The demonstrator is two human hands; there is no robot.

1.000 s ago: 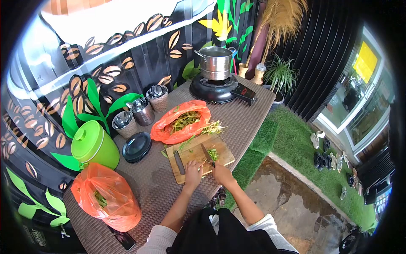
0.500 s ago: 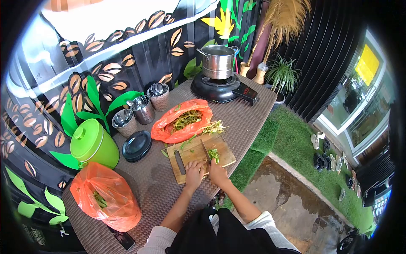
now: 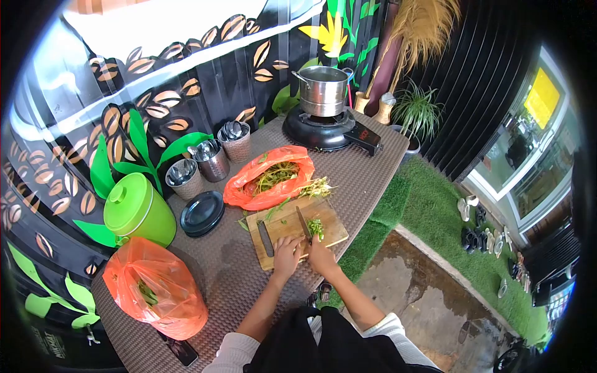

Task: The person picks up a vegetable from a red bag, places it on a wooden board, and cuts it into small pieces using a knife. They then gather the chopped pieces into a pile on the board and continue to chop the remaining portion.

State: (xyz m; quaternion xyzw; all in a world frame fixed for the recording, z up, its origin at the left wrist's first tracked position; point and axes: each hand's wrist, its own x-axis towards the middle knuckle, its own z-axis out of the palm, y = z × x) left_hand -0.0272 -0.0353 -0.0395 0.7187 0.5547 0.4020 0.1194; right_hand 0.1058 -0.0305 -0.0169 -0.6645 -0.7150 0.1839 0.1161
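Observation:
A wooden cutting board (image 3: 333,219) lies near the table's front edge, with chopped greens (image 3: 316,229) on its right half. My right hand (image 3: 319,255) grips the handle of a knife (image 3: 303,224), whose blade points away from me, just left of the greens. Beside it, my left hand (image 3: 287,252) rests on the board's front part with fingers bent together; what lies under them is hidden. An open orange bag (image 3: 249,200) with leafy stems (image 3: 273,177) stands just behind the board, and some stems spill out at its right.
A pot (image 3: 323,93) sits on a black portable stove (image 3: 317,132) at the far end. Left are cutlery cups (image 3: 211,163), black plates (image 3: 202,214), a green lidded bucket (image 3: 138,211), a tied orange bag (image 3: 158,292) and a phone (image 3: 179,349). Shoes (image 3: 476,239) lie on the grass mat.
The view has shifted very slightly. Both hands and the knife stay in nearly the same place on the board.

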